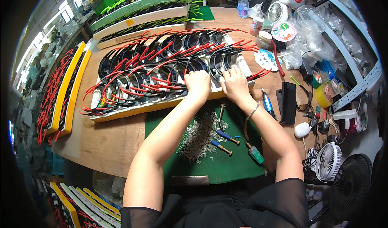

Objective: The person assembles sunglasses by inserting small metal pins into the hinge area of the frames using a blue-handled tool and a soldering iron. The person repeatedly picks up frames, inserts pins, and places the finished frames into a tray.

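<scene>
A long white foam tray [133,113] with a yellow front edge lies across the table, packed with rows of black wire coils [176,46] that have red-sleeved ends. Over its front row, right of the middle, are both my hands. My left hand [198,84] is closed, its fingers curled down among the coils; what it grips is hidden. Beside it, my right hand [235,84] has bent fingers closed at the edge of a black wire coil [215,64]. That coil stands in the tray between and just beyond the two hands.
On the green mat [169,163] lie a heap of small metal pins [198,139], two blue-handled tools [228,137] and a green-handled tool [255,154]. To the right are a blue pen [268,106], a black phone [288,102] and a white fan [328,162]. More trays [66,94] stand left.
</scene>
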The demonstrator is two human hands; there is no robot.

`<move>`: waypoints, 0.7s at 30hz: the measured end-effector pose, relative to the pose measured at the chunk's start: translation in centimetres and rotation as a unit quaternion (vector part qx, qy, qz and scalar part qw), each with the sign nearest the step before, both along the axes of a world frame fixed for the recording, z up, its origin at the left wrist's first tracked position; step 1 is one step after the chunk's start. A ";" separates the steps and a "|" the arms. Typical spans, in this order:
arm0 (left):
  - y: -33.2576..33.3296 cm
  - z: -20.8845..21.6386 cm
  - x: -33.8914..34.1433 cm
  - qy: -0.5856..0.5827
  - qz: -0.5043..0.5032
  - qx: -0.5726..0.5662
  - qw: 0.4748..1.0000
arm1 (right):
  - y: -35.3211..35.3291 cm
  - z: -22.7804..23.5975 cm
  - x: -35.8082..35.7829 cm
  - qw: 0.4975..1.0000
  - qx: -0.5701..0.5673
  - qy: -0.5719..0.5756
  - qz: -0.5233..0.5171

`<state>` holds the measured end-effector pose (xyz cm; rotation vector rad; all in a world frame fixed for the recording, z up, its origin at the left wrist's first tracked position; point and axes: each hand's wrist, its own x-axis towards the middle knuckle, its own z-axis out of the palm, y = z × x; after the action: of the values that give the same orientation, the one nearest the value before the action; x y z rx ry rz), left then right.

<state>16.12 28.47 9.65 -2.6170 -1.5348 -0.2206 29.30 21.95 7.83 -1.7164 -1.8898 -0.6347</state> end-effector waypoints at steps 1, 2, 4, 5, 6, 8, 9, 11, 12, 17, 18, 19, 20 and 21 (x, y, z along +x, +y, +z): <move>-0.4 1.2 -0.7 -0.036 0.009 -0.005 0.999 | -0.1 -0.2 0.0 1.000 -0.005 0.006 0.000; -0.5 2.5 -1.4 -0.051 0.017 -0.002 0.999 | -0.1 -0.1 0.1 1.000 -0.001 0.007 0.007; 0.3 3.3 -2.8 -0.115 0.022 0.023 0.993 | -0.1 -0.1 0.0 1.000 0.006 0.008 0.023; 0.4 3.9 -3.5 -0.167 0.009 0.051 0.985 | -0.1 -0.4 0.1 0.999 0.014 0.013 0.027; 0.6 4.3 -4.1 -0.216 0.010 0.049 0.975 | -0.1 -0.6 0.2 1.000 0.012 0.007 0.021; 1.1 5.4 -5.8 -0.333 -0.014 0.072 0.940 | 0.2 -0.3 -0.1 1.000 0.012 -0.004 0.019; 1.2 6.2 -6.9 -0.390 -0.029 0.072 0.917 | 0.2 0.0 -0.4 1.000 -0.009 -0.004 0.009; 0.0 8.6 -8.6 -0.490 -0.049 0.062 0.868 | 0.0 0.5 -0.8 0.998 -0.057 -0.010 -0.015; -0.4 9.5 -9.4 -0.510 -0.062 0.083 0.854 | -0.1 0.7 -0.8 0.998 -0.056 -0.010 -0.018; -6.0 12.4 -14.7 -0.530 -0.115 0.122 0.832 | -1.3 2.3 -0.7 1.000 -0.012 0.003 -0.001; -8.0 12.1 -16.3 -0.502 -0.120 0.109 0.850 | -2.0 2.7 -0.8 1.000 0.005 0.006 0.007; -9.9 11.3 -18.4 -0.450 -0.132 0.146 0.871 | -3.2 3.7 -1.8 0.999 -0.011 0.021 0.026; -11.9 9.8 -20.6 -0.436 -0.139 0.137 0.878 | -4.3 4.4 -2.8 0.998 -0.001 0.024 0.050; -13.8 8.4 -22.9 -0.401 -0.140 0.115 0.898 | -5.1 4.4 -4.1 0.996 -0.005 0.044 0.083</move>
<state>-6.81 14.63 18.03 -2.6535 -1.1297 -1.5586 25.22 16.85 12.21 -1.5469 -1.9514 -0.4784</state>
